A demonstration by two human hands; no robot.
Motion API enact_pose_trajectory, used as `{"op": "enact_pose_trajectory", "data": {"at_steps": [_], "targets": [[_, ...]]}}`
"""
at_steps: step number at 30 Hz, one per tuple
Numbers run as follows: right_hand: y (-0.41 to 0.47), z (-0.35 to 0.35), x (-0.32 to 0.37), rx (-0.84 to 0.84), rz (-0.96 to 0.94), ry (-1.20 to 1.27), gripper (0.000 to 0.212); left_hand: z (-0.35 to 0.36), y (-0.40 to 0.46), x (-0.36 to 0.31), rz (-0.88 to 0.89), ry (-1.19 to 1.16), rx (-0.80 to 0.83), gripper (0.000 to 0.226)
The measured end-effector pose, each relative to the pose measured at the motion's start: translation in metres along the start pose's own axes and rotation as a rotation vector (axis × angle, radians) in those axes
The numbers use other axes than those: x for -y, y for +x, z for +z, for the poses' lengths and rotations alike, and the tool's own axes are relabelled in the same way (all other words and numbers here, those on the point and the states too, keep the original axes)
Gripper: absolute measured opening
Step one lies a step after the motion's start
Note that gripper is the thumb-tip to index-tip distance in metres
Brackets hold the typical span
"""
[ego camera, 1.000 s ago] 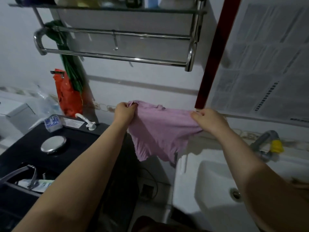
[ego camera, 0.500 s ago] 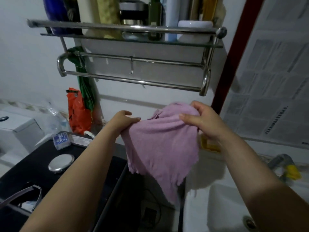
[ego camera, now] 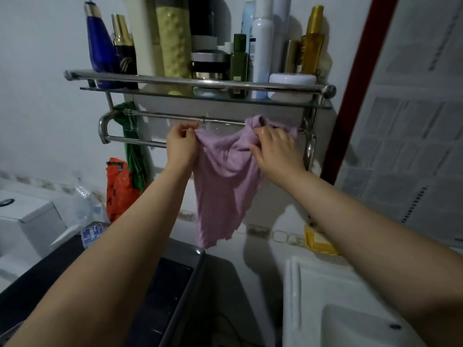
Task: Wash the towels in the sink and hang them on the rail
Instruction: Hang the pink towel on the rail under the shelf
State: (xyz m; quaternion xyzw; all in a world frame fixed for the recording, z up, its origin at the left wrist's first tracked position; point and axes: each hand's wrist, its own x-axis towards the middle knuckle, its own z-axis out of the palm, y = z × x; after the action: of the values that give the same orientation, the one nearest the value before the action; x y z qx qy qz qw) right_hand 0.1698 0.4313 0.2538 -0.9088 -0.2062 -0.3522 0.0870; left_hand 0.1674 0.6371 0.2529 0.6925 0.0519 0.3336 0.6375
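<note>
A wet pink towel (ego camera: 223,186) hangs in front of the steel towel rail (ego camera: 140,141) on the wall. My left hand (ego camera: 181,144) pinches its left top corner at the front bar. At the right top corner my right hand (ego camera: 274,149) grips a bunched fold, which reaches up over the rear bar (ego camera: 162,114). The towel's lower edge dangles free below my hands. The white sink (ego camera: 350,309) is at the lower right, under my right forearm.
Several bottles and jars stand on the shelf (ego camera: 200,82) above the rail. A green bag (ego camera: 130,136) and an orange bag (ego camera: 120,186) hang at the rail's left end. A black appliance (ego camera: 172,296) sits lower centre, a yellow soap dish (ego camera: 318,242) by the sink.
Both hands have lifted the pink towel from chest height up to the rail. The view has tilted upward, so the shelf of bottles now shows.
</note>
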Motion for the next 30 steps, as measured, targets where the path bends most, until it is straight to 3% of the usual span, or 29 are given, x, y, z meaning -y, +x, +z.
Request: {"op": "enact_pose_trajectory", "data": {"at_steps": [4, 6, 9, 14, 17, 20, 24, 27, 30], "targets": [[0.036, -0.007, 0.000, 0.539, 0.393, 0.245, 0.049, -0.002, 0.021, 0.000, -0.172, 0.098, 0.013, 0.026], [0.044, -0.013, 0.000, 0.659, 0.428, 0.215, 0.059, -0.008, 0.028, 0.003, -0.154, 0.282, 0.076, 0.025], [0.042, -0.017, -0.002, 0.515, 0.350, 0.019, 0.053, -0.018, 0.029, 0.013, -0.020, 0.616, 0.153, 0.031], [0.022, -0.016, -0.004, 0.529, 0.299, 0.043, 0.042, -0.024, 0.027, 0.023, 0.119, 0.784, 0.091, 0.031], [0.007, -0.028, -0.008, 0.199, 0.280, 0.037, 0.030, -0.029, 0.028, 0.024, 0.155, 0.790, 0.036, 0.031], [-0.008, -0.040, -0.020, -0.167, 0.176, -0.145, 0.029, -0.035, 0.034, 0.027, 0.208, 0.674, -0.047, 0.029], [-0.028, -0.042, -0.034, -0.053, 0.150, -0.166, 0.040, -0.037, 0.031, 0.033, 0.286, 0.835, 0.028, 0.033], [-0.040, -0.038, -0.032, -0.074, 0.073, -0.182, 0.034, -0.032, 0.009, 0.033, 0.526, 0.876, -0.032, 0.032], [-0.047, -0.026, -0.026, 0.020, -0.038, -0.205, 0.028, -0.022, -0.010, 0.044, 0.765, 0.896, 0.154, 0.030]]}}
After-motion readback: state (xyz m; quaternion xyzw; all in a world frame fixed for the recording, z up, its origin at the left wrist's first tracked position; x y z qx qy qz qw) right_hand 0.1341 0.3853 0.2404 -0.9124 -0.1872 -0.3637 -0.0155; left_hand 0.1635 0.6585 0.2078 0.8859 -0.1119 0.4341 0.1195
